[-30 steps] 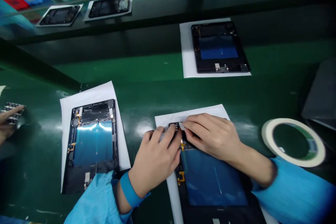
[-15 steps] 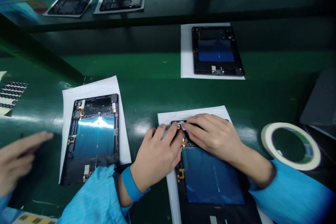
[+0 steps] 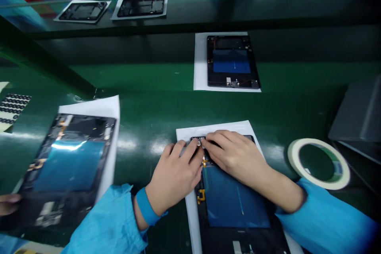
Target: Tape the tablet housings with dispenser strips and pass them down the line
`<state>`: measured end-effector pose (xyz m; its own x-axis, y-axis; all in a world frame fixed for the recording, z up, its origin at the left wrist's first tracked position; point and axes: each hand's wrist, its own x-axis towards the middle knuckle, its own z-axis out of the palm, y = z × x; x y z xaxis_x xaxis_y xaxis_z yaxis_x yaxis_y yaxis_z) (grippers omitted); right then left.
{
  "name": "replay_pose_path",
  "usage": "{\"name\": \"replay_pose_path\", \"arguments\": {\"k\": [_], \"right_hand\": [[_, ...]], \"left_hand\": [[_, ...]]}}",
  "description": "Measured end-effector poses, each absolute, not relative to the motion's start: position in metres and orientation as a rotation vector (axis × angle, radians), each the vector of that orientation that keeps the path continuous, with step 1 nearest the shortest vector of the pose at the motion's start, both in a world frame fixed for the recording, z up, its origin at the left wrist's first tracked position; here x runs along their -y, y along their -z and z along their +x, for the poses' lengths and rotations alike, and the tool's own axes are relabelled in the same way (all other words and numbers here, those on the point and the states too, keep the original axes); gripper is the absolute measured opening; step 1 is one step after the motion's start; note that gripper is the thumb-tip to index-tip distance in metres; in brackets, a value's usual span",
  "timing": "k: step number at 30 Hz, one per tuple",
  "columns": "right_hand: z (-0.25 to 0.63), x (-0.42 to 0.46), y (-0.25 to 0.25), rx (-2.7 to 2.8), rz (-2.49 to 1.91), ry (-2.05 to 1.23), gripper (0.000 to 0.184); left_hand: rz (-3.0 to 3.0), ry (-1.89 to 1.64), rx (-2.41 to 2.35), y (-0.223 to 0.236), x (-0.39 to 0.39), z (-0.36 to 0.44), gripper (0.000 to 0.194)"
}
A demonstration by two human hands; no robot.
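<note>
An opened tablet (image 3: 238, 202) with a blue-filmed battery lies on a white sheet (image 3: 190, 222) in front of me. My left hand (image 3: 178, 178), wearing a blue wristband (image 3: 147, 208), has its fingers closed together at the tablet's upper left corner. From the other side my right hand (image 3: 233, 152) pinches at the same corner, its fingertips almost touching the left ones. A small silvery part (image 3: 199, 143) shows between the fingertips of both hands. What each hand grips is too small and covered to make out. An orange flex cable (image 3: 201, 196) runs along the tablet's left edge.
A co-worker's hand (image 3: 8, 204) grips another opened tablet (image 3: 68, 166), blurred, at the left. A third tablet (image 3: 230, 61) lies farther back. Masking tape (image 3: 320, 164) lies right of my arm, near a dark grey box (image 3: 357, 111). A sticker sheet (image 3: 13, 109) lies far left.
The left tablet and its sheet have shifted left and toward the near edge, with the co-worker's hand now on it. The view has turned slightly; my hands stay at the same corner.
</note>
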<state>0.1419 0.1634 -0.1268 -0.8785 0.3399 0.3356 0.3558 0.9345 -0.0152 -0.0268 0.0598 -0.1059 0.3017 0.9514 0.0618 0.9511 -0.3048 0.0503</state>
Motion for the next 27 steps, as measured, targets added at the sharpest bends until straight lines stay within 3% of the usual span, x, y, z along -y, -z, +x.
{"name": "replay_pose_path", "arguments": {"k": [12, 19, 24, 27], "right_hand": [[0.164, -0.152, 0.130, 2.718, -0.483, -0.147, 0.036], [0.171, -0.146, 0.134, 2.656, -0.485, -0.189, 0.033], [0.191, -0.167, 0.133, 2.538, -0.607, -0.110, 0.027], [0.199, -0.183, 0.141, 2.510, -0.799, -0.109, 0.028]], "left_hand": [[2.480, -0.314, -1.802, 0.102, -0.062, -0.032, 0.029], [2.352, -0.195, -1.833, 0.098, -0.071, -0.023, 0.039], [1.248, -0.837, -1.775, 0.071, -0.028, -0.043, 0.042], [0.551, -0.905, -1.479, 0.055, 0.000, -0.044, 0.046]]}}
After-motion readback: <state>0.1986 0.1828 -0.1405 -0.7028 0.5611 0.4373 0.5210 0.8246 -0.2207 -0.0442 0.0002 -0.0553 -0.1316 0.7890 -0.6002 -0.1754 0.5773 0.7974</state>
